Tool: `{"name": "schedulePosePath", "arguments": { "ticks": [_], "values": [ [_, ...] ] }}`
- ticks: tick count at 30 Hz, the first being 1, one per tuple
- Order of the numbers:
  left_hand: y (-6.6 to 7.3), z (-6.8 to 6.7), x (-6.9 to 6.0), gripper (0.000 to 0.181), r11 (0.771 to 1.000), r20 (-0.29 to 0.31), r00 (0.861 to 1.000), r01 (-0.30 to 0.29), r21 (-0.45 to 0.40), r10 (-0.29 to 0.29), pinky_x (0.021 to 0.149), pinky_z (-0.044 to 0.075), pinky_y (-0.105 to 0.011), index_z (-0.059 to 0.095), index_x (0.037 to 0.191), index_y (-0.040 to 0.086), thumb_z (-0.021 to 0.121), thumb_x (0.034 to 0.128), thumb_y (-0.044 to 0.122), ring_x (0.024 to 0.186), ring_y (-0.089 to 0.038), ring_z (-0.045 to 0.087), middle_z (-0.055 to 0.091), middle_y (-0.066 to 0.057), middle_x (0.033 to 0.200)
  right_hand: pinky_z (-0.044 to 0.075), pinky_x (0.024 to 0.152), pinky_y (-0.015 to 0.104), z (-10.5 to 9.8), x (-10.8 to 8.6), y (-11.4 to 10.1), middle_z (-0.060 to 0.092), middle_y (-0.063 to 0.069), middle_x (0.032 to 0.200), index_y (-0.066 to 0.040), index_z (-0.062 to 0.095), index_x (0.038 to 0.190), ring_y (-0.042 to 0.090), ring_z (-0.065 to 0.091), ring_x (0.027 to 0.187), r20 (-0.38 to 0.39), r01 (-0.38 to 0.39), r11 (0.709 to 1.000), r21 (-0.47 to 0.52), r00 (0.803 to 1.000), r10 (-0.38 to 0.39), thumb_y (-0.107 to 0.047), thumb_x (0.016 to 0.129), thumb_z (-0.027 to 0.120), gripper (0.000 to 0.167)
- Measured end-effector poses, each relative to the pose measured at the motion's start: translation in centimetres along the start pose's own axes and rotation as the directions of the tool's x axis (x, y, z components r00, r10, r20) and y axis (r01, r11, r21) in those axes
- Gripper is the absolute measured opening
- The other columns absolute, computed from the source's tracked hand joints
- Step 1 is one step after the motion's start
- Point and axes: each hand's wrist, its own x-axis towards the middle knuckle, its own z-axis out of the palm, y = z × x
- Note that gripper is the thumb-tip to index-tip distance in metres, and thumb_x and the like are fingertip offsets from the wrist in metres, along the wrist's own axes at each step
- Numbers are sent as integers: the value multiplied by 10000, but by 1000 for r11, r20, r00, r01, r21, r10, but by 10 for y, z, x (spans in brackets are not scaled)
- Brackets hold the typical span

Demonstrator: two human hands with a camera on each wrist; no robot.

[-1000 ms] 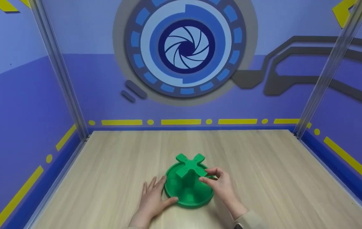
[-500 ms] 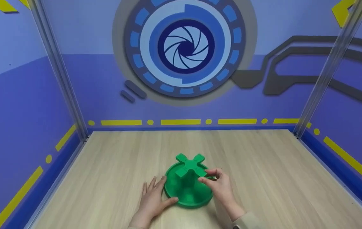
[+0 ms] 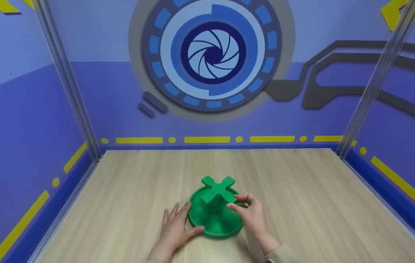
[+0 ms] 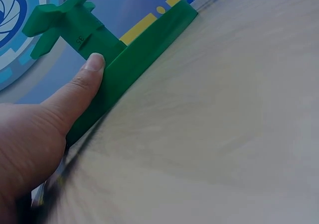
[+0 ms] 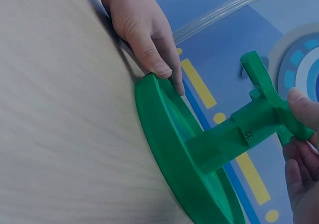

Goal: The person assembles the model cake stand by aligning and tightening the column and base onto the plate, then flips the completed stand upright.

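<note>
A round green dish (image 3: 220,233) with a raised rim stands on the table. From its middle rises a green post (image 5: 249,129) with raised numerals, topped by a four-armed cross-shaped green piece (image 3: 218,189). My right hand (image 3: 254,215) pinches the cross piece's near right arm between thumb and fingers. At the dish's left side my left hand (image 3: 174,228) rests with spread, mostly straight fingers, its thumb (image 4: 89,77) touching the rim. In the right wrist view, the left thumb lies on the rim and its other fingers are partly hidden.
The light wooden table (image 3: 138,175) reaches to a blue patterned back wall (image 3: 98,109) and side walls. Transparent posts (image 3: 72,87) stand at the back corners. Wooden surface surrounds the dish on every side.
Both hands stay at the green dish and cross piece almost unmoved. The right hand shifts very slightly left; the cross piece looks much the same.
</note>
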Motion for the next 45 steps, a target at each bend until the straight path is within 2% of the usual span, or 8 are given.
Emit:
{"name": "schedulePosePath", "arguments": {
  "ticks": [12, 19, 25, 29, 32, 35, 39, 45],
  "values": [
    [1, 0, 2, 1063, 1000, 17, 1000, 10, 9, -11, 1251, 29, -742, 388, 1570, 33, 749, 800, 671, 1549, -499, 232, 439, -208, 1606, 591, 798, 158, 2, -3, 0, 696, 161, 1128, 59, 660, 1088, 120, 657, 955, -9, 4, 1000, 1, 1000, -4, -58, 825, 853, 347],
    [2, 1, 3, 1065, 1000, 17, 1000, 6, 14, -6, 1251, 39, -742, 395, 1567, 33, 752, 796, 676, 1546, -500, 240, 452, -216, 1594, 606, 804, 176, 1, -4, 1, 697, 166, 1082, 46, 661, 1071, 137, 672, 938, -22, 17, 1000, 26, 1000, -16, -85, 823, 861, 344],
    [3, -1, 3, 1071, 1000, 29, 999, 19, -1, -19, 1261, 23, -728, 391, 1575, 47, 747, 794, 687, 1554, -490, 228, 439, -197, 1609, 604, 866, 193, -9, 0, 7, 680, 143, 1166, 18, 655, 1167, 182, 666, 1059, 61, 31, 999, 19, 998, -32, -97, 853, 839, 381],
    [2, -2, 4, 1076, 1000, 26, 999, 25, 2, -25, 1270, 30, -712, 391, 1576, 48, 743, 791, 695, 1558, -481, 229, 436, -199, 1610, 567, 1042, 366, -22, 7, 12, 646, 120, 1331, -40, 615, 1310, 253, 598, 1232, 124, 65, 997, -31, 990, -60, -142, 861, 840, 513],
    [1, -2, 3, 1079, 1000, 26, 999, 27, 5, -27, 1269, 34, -713, 390, 1574, 39, 741, 793, 695, 1557, -482, 232, 440, -204, 1606, 461, 1154, 557, -34, 13, 19, 585, 135, 1457, -55, 551, 1424, 334, 521, 1360, 173, 71, 991, -110, 984, -52, -163, 839, 861, 671],
    [1, -2, 2, 1080, 1000, 25, 999, 31, 7, -31, 1266, 32, -717, 388, 1573, 31, 743, 795, 690, 1555, -487, 233, 443, -205, 1604, 336, 1220, 655, -46, 17, 29, 493, 176, 1556, -54, 464, 1515, 415, 399, 1479, 258, 60, 978, -201, 966, -7, -184, 809, 887, 833],
    [1, -3, 1, 1081, 999, 20, 999, 31, 11, -31, 1265, 33, -719, 386, 1573, 28, 745, 795, 687, 1552, -489, 235, 445, -207, 1602, 244, 1249, 683, -54, 19, 41, 386, 236, 1624, -21, 364, 1575, 478, 264, 1545, 351, 82, 952, -295, 936, 28, -267, 733, 940, 1049],
    [1, -3, 2, 1085, 1000, 26, 999, 26, 8, -27, 1264, 27, -721, 379, 1578, 32, 745, 794, 686, 1557, -484, 228, 423, -198, 1619, 219, 1260, 674, -54, 18, 54, 306, 290, 1647, -5, 315, 1594, 517, 227, 1544, 395, 75, 919, -388, 914, 92, -357, 639, 988, 1221]
  ]
}}
